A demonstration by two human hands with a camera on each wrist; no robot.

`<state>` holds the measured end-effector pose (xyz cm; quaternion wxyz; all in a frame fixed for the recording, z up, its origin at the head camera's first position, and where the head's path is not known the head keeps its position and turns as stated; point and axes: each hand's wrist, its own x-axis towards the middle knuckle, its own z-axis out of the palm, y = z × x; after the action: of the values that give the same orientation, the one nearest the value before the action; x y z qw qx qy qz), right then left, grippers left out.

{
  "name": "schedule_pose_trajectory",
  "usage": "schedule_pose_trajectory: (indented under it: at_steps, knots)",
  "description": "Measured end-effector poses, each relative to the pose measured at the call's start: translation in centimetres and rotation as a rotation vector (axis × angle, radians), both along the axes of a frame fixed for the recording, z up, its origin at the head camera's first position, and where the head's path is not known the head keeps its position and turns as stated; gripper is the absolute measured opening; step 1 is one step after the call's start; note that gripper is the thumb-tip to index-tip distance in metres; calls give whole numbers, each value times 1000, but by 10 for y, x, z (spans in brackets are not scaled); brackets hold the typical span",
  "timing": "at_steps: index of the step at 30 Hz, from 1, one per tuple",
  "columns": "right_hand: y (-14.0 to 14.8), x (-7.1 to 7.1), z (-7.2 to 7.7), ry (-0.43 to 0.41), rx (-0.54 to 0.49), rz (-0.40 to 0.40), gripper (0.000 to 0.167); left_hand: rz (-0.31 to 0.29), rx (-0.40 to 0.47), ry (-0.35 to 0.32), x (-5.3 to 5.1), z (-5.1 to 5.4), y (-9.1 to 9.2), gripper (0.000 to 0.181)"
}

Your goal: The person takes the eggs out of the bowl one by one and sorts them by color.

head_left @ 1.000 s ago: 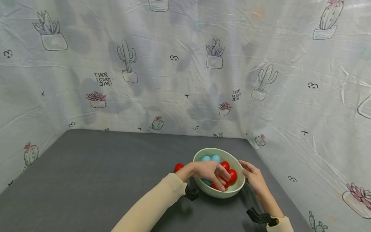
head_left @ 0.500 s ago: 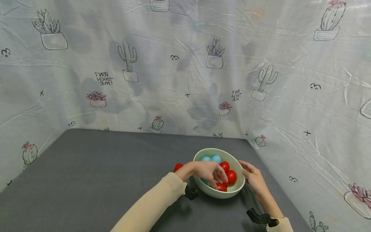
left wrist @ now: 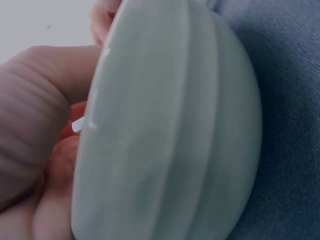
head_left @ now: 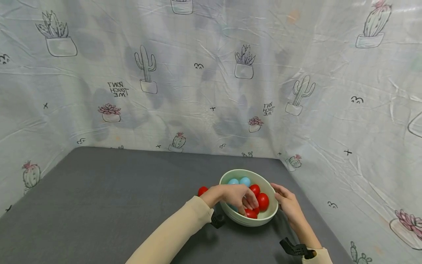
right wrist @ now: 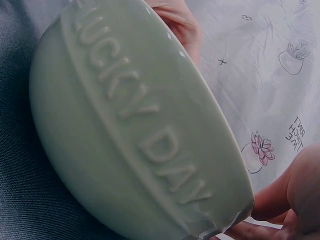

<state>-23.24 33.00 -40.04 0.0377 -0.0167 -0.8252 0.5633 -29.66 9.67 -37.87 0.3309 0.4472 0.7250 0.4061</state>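
Note:
A pale green bowl [head_left: 248, 221] is tilted on the grey surface, with red and light blue balls inside. My left hand [head_left: 232, 194] reaches over its left side, thumb and fingers bent around a red ball [head_left: 251, 213]; the fingertips are partly hidden. Red shows below the thumb [left wrist: 75, 70] in the left wrist view, behind the bowl wall [left wrist: 145, 120]. Against the right rim, my right hand [head_left: 291, 207] holds the bowl. The right wrist view shows that hand [right wrist: 295, 200] at the rim and raised "LUCKY DAY" letters on the bowl [right wrist: 115, 130].
Another red ball [head_left: 202, 190] lies outside the bowl, to its left behind my left forearm. The grey surface [head_left: 115, 190] spreads out to the left. Behind and beside it hangs a pale sheet [head_left: 197, 88] printed with cacti.
My left hand's fingers have drawn in toward the thumb inside the bowl, uncovering more of the red balls. The right hand keeps its place on the rim.

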Motion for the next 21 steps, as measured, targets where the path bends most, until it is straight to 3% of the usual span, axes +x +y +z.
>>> schedule_pose_trajectory:
  at_steps: [4, 7, 10, 18, 21]
  knots:
    - [0, -1, -1, 4, 10, -7, 40, -35, -50, 171, 3, -1, 3, 37]
    - [0, 0, -2, 5, 17, -11, 40, -43, -75, 235, 5, 0, 5, 37]
    - [1, 0, -2, 6, 18, -7, 40, -35, -76, 223, 6, 0, 5, 35]
    - [0, -1, -2, 13, 17, -6, 40, -30, -43, 98, 1, 0, 1, 33]
    - [0, -1, -2, 15, 20, -5, 40, -43, -37, 88, 0, -2, 1, 33]
